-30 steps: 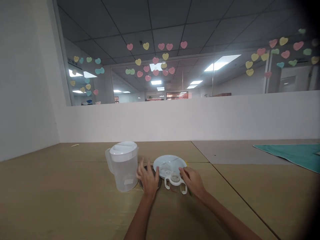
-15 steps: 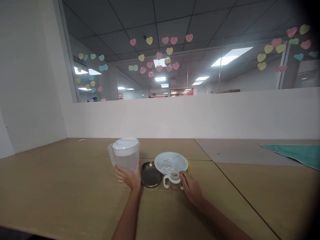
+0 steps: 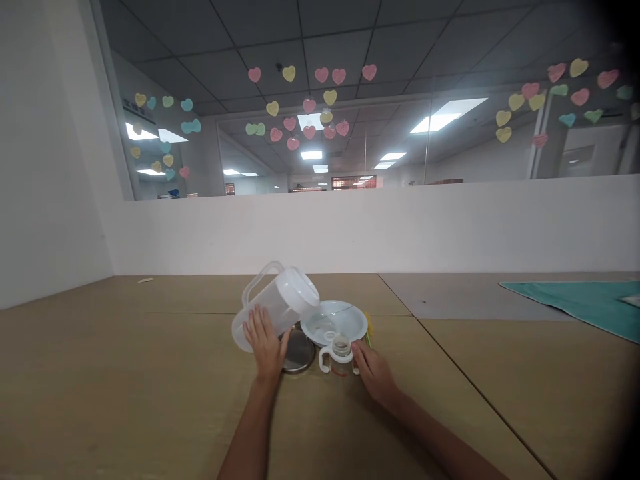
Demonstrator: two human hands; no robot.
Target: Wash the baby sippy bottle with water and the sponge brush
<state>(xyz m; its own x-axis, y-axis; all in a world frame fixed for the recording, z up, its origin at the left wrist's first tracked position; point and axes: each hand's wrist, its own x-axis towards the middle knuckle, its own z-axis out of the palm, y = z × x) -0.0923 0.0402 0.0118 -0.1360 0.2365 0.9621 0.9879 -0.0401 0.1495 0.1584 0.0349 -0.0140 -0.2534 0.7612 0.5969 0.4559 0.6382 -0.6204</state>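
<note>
My left hand (image 3: pixel 267 347) grips the side of a translucent plastic pitcher (image 3: pixel 270 305), which is tilted to the right with its white lid toward a pale round bowl (image 3: pixel 356 323). The pitcher's handle points up. My right hand (image 3: pixel 374 372) is closed on the right handle of a small clear bottle (image 3: pixel 341 353) with a white two-handled collar and an open mouth. That bottle stands upright at the bowl's near edge. Partly under the pitcher lies a round dark metal tray (image 3: pixel 299 353). Something clear sits inside the bowl, too indistinct to name.
Behind the bowl's right side a yellow and green item (image 3: pixel 369 328) shows. A teal cloth (image 3: pixel 585 297) lies at the far right of the table (image 3: pixel 150 380). A small pale piece (image 3: pixel 145 280) rests at the back left, near the white wall (image 3: pixel 350 233).
The pitcher has gone from upright to tilted toward the bowl, and my left hand has turned with it. My right hand still holds the bottle's handle. The camera view has shifted slightly right.
</note>
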